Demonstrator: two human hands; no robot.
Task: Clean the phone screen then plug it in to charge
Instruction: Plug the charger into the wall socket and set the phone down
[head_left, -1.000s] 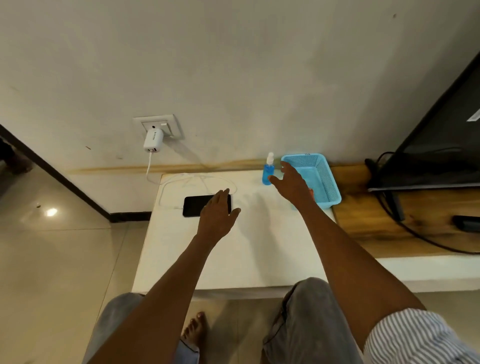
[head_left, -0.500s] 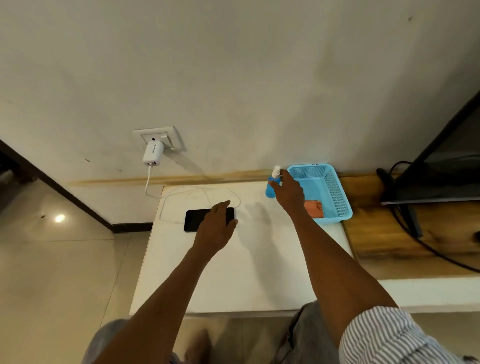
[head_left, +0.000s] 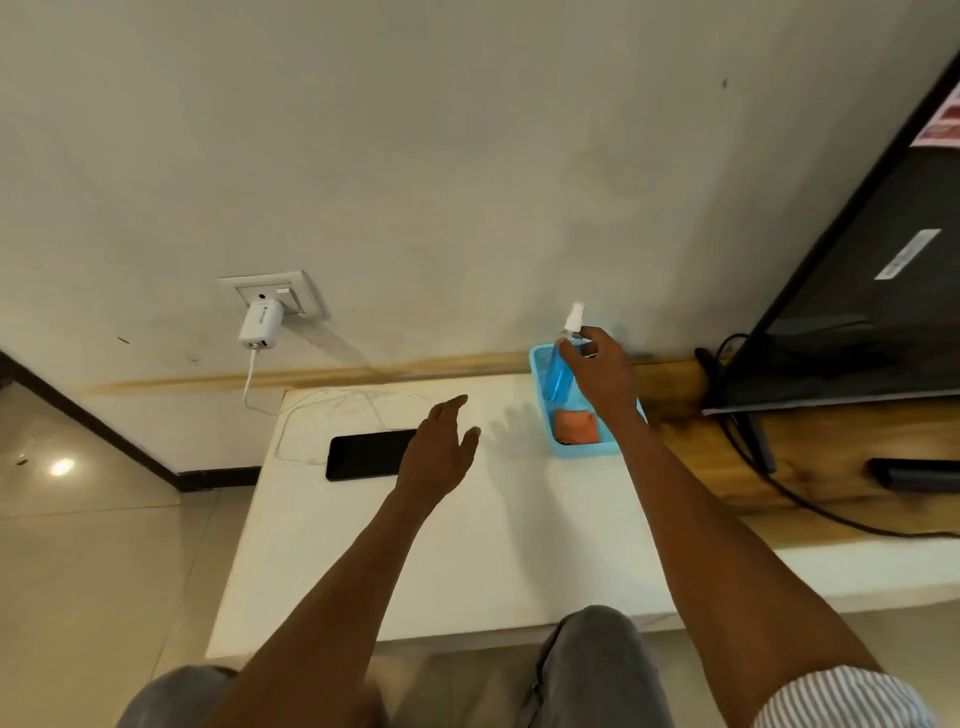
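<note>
Pale plaster wall (head_left: 467, 156) rises behind a white table (head_left: 467, 561) that fills the middle of the view. On the table's far left part lies a black phone (head_left: 363, 454), flat and screen up, with a white charging cable (head_left: 322, 402) looped on the tabletop just behind it. That cable runs up to a white charger (head_left: 261, 326) plugged into a wall socket (head_left: 291, 291) at far left. The left hand (head_left: 439, 452) hovers over the phone's right end with fingers straight and spread, holding nothing; whether it touches the phone cannot be told. The right hand (head_left: 597, 371) grips a blue spray bottle (head_left: 561, 366) with a white nozzle, fingers curled round its neck, lifted above a light blue basket (head_left: 587, 449) at the table's far right. An orange cloth (head_left: 576, 426) lies in the basket's near end. Right of the basket is a wooden shelf (head_left: 779, 452) bearing a dark television (head_left: 857, 312) with black cables trailing.
</note>
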